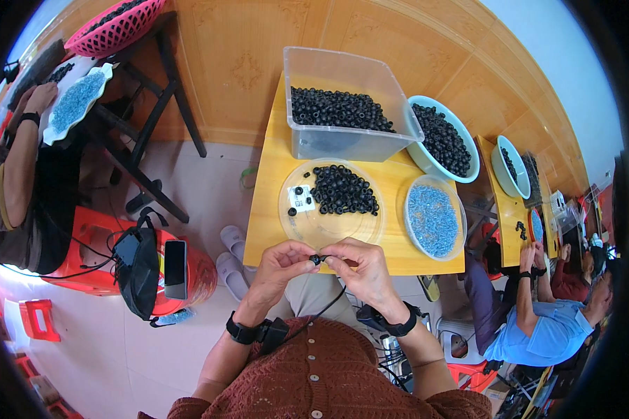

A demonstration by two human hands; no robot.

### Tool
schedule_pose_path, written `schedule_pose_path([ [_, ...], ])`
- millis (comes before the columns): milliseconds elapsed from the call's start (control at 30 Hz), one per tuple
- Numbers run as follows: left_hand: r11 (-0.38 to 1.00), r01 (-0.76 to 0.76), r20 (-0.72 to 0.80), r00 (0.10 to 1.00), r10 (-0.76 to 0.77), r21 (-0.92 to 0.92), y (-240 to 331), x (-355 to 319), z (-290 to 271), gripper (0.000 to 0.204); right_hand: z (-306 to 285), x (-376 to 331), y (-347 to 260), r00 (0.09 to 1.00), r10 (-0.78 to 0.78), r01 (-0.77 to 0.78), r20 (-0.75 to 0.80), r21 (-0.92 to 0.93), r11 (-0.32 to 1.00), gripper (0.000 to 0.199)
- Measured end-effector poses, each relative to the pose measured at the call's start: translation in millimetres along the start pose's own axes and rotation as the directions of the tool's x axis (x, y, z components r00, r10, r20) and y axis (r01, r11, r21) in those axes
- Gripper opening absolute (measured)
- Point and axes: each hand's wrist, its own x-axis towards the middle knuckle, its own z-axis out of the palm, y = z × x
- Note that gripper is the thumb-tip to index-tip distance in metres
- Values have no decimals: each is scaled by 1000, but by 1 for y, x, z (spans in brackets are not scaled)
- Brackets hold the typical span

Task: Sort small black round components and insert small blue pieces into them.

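Note:
Just off the near edge of the table, my left hand (284, 271) and my right hand (362, 273) meet fingertip to fingertip. Both pinch a small black ring-shaped part (316, 259) between thumb and forefinger. Whether a second tiny piece is in the pinch, I cannot tell. Beyond my hands lies a round clear tray (297, 227). On it is a pile of black ring-shaped parts (342, 190), with a few loose ones beside a white printed slip (301, 198). To the right, a round clear dish (457, 250) holds many small translucent blue pieces (432, 218).
A clear plastic bin (349, 143) and a pale blue basin (474, 167), both with black parts, stand at the back of the wooden table (262, 202). A red stool (199, 276) with a black bag (138, 269) and phone (175, 269) is at left. Other people work on both sides.

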Motion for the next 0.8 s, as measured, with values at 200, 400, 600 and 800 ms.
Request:
schedule_pose_path([
  [200,999,-20,14,1000,20,32,-3,0,-2,19,4,-2,-3,990,-131,118,-46,-212,970,15],
  [400,997,-27,27,999,25,68,-3,0,-2,19,6,-4,-4,989,-141,125,-43,-253,959,16],
  [600,996,-37,39,999,34,77,-6,1,-4,18,7,-4,-4,988,-152,137,-37,-261,955,15],
  [800,988,-83,-18,996,86,131,-11,-1,1,18,13,-5,2,982,-187,174,8,-407,897,14],
])
